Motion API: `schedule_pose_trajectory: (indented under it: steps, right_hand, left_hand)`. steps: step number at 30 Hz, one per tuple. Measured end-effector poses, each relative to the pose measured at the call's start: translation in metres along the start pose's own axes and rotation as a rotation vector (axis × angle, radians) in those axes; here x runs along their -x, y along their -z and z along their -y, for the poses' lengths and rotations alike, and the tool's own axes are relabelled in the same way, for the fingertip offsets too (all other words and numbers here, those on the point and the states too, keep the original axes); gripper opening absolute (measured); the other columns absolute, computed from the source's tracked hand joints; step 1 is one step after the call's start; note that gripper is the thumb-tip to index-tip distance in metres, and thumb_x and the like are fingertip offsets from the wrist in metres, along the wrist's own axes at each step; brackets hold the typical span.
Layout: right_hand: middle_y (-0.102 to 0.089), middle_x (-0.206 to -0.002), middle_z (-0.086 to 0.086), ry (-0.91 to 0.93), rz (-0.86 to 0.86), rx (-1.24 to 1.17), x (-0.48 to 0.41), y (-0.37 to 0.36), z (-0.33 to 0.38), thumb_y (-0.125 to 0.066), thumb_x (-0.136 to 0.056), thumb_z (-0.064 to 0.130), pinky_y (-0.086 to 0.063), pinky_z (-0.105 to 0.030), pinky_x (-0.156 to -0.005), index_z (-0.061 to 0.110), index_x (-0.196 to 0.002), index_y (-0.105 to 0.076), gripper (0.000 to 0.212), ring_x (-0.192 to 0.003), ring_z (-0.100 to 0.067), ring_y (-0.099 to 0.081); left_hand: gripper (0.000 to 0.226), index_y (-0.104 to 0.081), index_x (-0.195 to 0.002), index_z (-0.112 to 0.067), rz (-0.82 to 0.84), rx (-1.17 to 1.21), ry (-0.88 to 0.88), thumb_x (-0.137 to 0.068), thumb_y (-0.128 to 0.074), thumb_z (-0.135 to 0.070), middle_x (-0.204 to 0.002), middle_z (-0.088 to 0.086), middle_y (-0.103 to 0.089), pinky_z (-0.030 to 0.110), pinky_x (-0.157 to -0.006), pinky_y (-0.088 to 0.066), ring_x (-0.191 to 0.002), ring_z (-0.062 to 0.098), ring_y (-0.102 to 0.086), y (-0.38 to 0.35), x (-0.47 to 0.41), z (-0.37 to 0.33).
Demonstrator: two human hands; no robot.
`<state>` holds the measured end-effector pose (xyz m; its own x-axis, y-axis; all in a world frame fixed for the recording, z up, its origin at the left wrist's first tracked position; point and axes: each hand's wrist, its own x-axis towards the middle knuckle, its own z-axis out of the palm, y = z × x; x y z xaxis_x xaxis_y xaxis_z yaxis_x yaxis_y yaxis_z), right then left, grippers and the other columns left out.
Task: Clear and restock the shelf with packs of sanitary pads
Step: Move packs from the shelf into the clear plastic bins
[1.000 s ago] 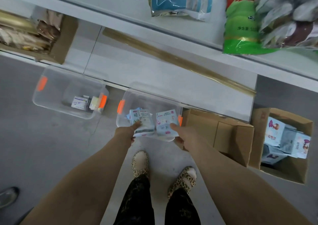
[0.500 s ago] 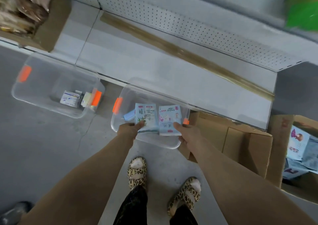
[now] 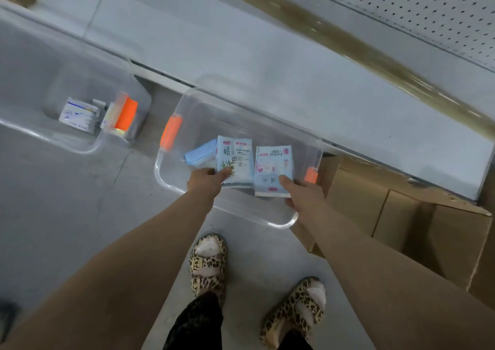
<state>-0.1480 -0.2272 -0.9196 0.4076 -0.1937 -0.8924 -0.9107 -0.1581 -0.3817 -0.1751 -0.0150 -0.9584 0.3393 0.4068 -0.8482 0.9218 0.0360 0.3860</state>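
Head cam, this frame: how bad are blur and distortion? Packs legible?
Head view: motion blur smears the left bin and the brown strip on the shelf. The leaf-print pack in the left hand and the pink-print pack in the right hand are fairly sharp. Head view: the wide angle stretches the forearms; light is dim and flat, with no strong glare.

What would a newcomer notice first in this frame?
At centre, the left hand holds a leaf pack and the right hand a pink pack, side by side over a clear bin on the floor. The grey shelf runs just behind the bin, and leopard slippers stand below it.
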Motion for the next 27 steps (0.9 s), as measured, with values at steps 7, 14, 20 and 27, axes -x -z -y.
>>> schedule_pose_trajectory:
  steps: [7,14,20,27]
  right_hand:
    - [-0.078,-0.091,0.004,-0.111,0.049,-0.259,0.029,0.040,-0.020,-0.068,-0.095,0.024,-0.058,-0.023,-0.073,0.015,-0.117,-0.068,0.024,-0.084,-0.010,-0.073]
    - [-0.074,-0.101,-0.008,-0.225,-0.075,-0.243,0.078,0.133,-0.025,-0.073,-0.090,0.029,-0.056,-0.040,-0.096,0.017,-0.098,-0.066,0.016,-0.104,-0.025,-0.069]
    - [-0.067,-0.093,-0.008,-0.273,-0.195,-0.286,0.113,0.212,-0.029,-0.070,-0.093,0.023,-0.053,-0.038,-0.100,0.014,-0.095,-0.060,0.014,-0.090,-0.021,-0.065]
    - [-0.056,-0.130,-0.009,-0.212,-0.223,-0.406,0.149,0.284,-0.036,-0.064,-0.097,0.021,-0.047,-0.019,-0.075,0.017,-0.145,-0.044,0.051,-0.095,-0.011,-0.051]
  left_hand:
    - [0.052,-0.070,-0.119,-0.010,0.036,0.133,-0.013,-0.078,-0.084,-0.039,-0.109,0.005,-0.072,0.048,-0.097,-0.054,-0.103,0.025,-0.066,-0.025,0.054,0.004]
    - [0.051,-0.068,-0.120,-0.008,0.160,-0.057,-0.031,-0.083,-0.078,-0.042,-0.107,0.007,-0.069,0.042,-0.094,-0.055,-0.092,0.025,-0.065,-0.075,0.136,-0.018]
    - [0.049,-0.068,-0.119,-0.009,0.273,-0.250,-0.061,-0.086,-0.075,-0.045,-0.096,0.002,-0.068,0.030,-0.075,-0.056,-0.076,0.014,-0.062,-0.135,0.190,-0.033]
    - [0.061,-0.052,-0.127,-0.012,0.301,-0.350,-0.124,-0.084,-0.074,-0.051,-0.124,0.009,-0.062,0.045,-0.101,-0.049,-0.114,0.029,-0.060,-0.178,0.243,-0.052]
